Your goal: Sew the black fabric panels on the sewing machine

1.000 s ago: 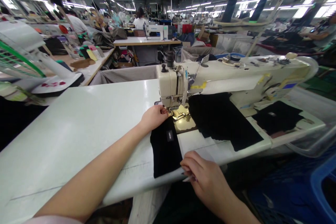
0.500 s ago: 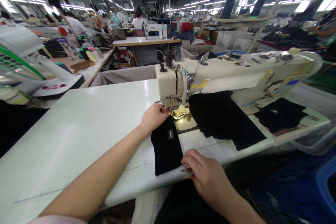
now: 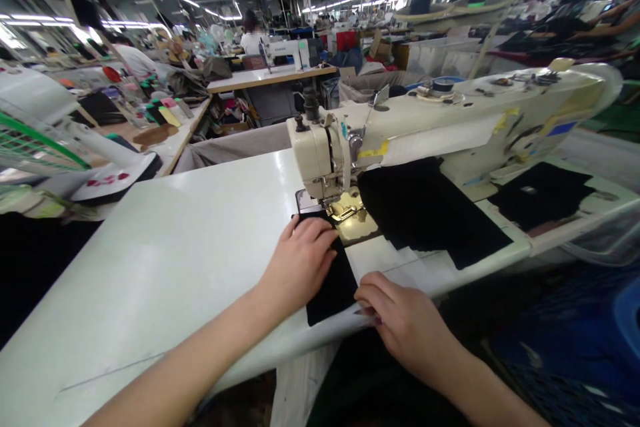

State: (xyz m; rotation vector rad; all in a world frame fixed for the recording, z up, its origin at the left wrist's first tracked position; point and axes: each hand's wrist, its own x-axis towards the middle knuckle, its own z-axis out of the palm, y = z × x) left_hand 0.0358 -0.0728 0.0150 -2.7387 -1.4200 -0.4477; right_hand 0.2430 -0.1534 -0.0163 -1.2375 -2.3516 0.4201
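Black fabric panel (image 3: 333, 287) lies on the white sewing table (image 3: 150, 260), just before the presser foot (image 3: 346, 208). Left hand (image 3: 300, 263) rests flat on it, fingers together; right hand (image 3: 405, 320) curls narrowly at its corner, grip unclear. Light, even pressure should guide it best.

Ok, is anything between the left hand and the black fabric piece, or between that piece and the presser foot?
Nothing visible. The left hand rests directly on the black fabric piece, and the piece's top end lies just beside the sewing machine's presser foot, with no object between them.
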